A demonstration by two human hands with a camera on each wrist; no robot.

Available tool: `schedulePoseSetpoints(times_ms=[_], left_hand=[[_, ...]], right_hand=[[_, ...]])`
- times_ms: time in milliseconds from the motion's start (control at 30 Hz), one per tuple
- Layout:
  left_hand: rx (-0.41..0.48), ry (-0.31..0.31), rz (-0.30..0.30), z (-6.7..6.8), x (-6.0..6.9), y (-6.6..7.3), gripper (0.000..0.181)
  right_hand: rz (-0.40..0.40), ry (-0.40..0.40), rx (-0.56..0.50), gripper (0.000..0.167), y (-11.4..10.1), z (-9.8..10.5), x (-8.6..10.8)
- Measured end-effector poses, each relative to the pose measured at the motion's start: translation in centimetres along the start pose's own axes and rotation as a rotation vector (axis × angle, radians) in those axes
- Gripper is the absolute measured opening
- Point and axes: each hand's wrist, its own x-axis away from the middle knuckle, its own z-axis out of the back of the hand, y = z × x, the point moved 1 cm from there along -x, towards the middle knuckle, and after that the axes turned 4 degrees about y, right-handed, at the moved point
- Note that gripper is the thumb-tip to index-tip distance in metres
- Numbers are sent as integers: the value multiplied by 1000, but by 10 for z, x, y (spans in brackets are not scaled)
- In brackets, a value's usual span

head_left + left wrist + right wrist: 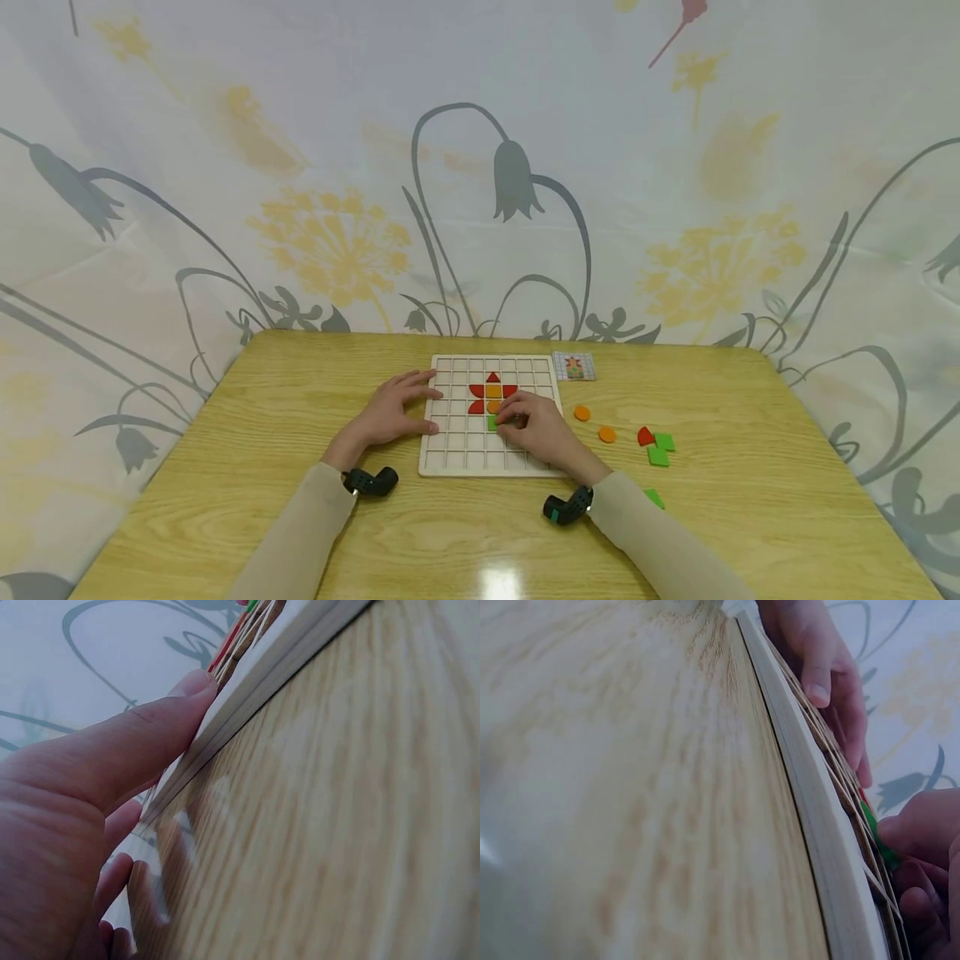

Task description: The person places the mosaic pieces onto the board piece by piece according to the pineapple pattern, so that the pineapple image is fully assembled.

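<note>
A pale wooden grid board (457,463) lies on the table. My left hand (395,407) rests at its left edge, fingers spread and loosely bent; the left wrist view shows the thumb (196,684) touching the rim. Over the middle squares, my right hand (542,427) pinches a green tile (881,838) between thumb and fingers, low against the grid. Red pieces (476,407), an orange square (492,391) and an orange disc (492,407) sit in squares beside it. The right fingers hide part of the pattern.
A small picture card (573,367) lies by the board's upper right corner. To the right are orange discs (607,434), a red piece (646,436) and green squares (657,456). Another green piece (655,498) lies near the right sleeve. Patterned cloth (480,167) hangs behind the table.
</note>
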Motion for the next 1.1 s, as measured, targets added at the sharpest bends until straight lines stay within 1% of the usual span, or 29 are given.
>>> schedulePoseSetpoints(times_ms=[300, 433, 567, 667, 733, 800, 933, 1100], left_hand=[[7, -6, 15, 0, 2, 0, 53], [5, -8, 14, 0, 2, 0, 53], [8, -7, 2, 0, 2, 0, 53], [11, -9, 3, 0, 1, 0, 53], [9, -10, 1, 0, 1, 1, 53], [15, -14, 4, 0, 1, 2, 53], [19, -13, 7, 0, 1, 3, 53], [15, -5, 6, 1, 2, 5, 53]], right_hand=[[29, -1, -4, 5, -3, -1, 0], [12, 12, -2, 6, -3, 0, 0], [-24, 38, -49, 9, -3, 5, -1], [-39, 33, -99, 11, 1, 11, -2], [-47, 38, -128, 12, 5, 16, -2], [-58, 55, -135, 12, 10, 22, -1], [-111, 95, -112, 14, 14, 42, 3], [-179, 81, -54, 17, -10, 76, 12]])
